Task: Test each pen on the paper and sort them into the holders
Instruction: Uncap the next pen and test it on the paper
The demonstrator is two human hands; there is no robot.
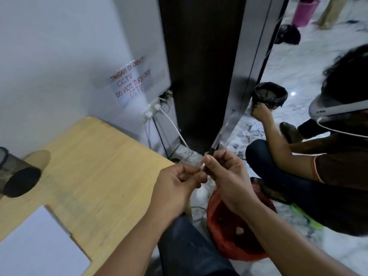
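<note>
Both my hands are raised off the right edge of the wooden table, over the floor. My right hand grips a thin dark pen whose top sticks up between thumb and forefinger. My left hand pinches a small white piece at the pen's lower end; whether it is a cap or the tip is not clear. A black mesh pen holder stands at the table's far left edge. A white sheet of paper lies at the table's near left corner.
An orange bin sits on the marble floor just below my hands. A mirror panel on the right reflects a crouching person. A wall socket with white and black cables sits behind the table, beside a dark wooden panel.
</note>
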